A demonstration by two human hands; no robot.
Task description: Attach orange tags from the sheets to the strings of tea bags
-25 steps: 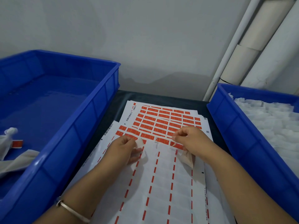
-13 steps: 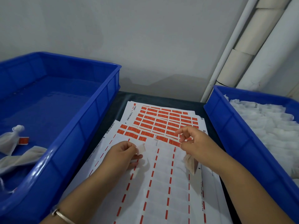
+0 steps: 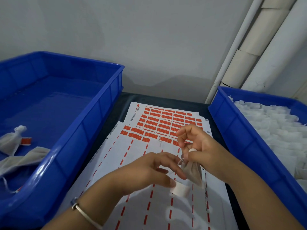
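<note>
Two sheets of orange tags [image 3: 166, 123] lie overlapped on the dark table. The near sheet [image 3: 149, 205] is mostly peeled, with orange tags only along its far rows. My right hand [image 3: 201, 146] hovers above it and pinches the neck of a beige tea bag [image 3: 192, 173], which hangs below the fingers. The bag's white string [image 3: 181, 161] sticks out to the left. My left hand [image 3: 154, 170] is just left of the bag, fingertips near the string, and holds a small white paper piece [image 3: 180, 189] at the thumb.
A blue bin [image 3: 93, 130] on the left holds a few tea bags [image 3: 10, 141], one with an orange tag [image 3: 26, 141]. A blue bin [image 3: 235, 130] on the right is full of white tea bags [image 3: 274, 127]. White pipes [image 3: 249, 52] run up the wall behind.
Both hands have lifted off the sheet's orange rows and come toward me. The right hand has raised the tea bag. The left hand has moved right, close to the bag's string.
</note>
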